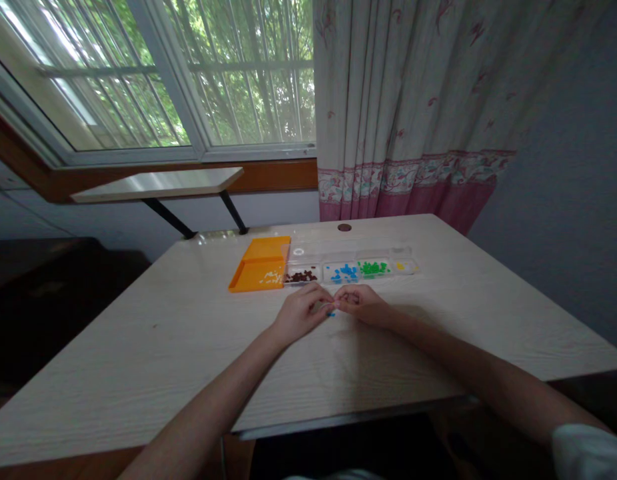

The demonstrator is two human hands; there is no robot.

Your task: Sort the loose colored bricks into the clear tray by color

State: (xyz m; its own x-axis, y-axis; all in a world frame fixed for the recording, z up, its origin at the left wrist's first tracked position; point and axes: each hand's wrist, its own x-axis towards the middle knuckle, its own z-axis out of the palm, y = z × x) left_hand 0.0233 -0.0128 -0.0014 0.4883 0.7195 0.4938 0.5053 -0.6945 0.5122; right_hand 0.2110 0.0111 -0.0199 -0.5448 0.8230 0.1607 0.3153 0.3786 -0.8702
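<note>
My left hand and my right hand meet fingertip to fingertip over the middle of the table. Both are closed in a pinch, and what lies between the fingertips is too small to make out. A thin pale line shows by the left fingers. Just below the fingertips are small blue pieces. Beyond the hands stands a clear compartment box holding dark brown pieces, blue pieces, green pieces and a few yellow pieces. Left of it, an orange tray holds white pieces.
The pale wooden table spreads under both arms. A raised shelf on dark brackets stands at the back left. A dark round disc sits near the rear edge, below a patterned curtain and beside a barred window.
</note>
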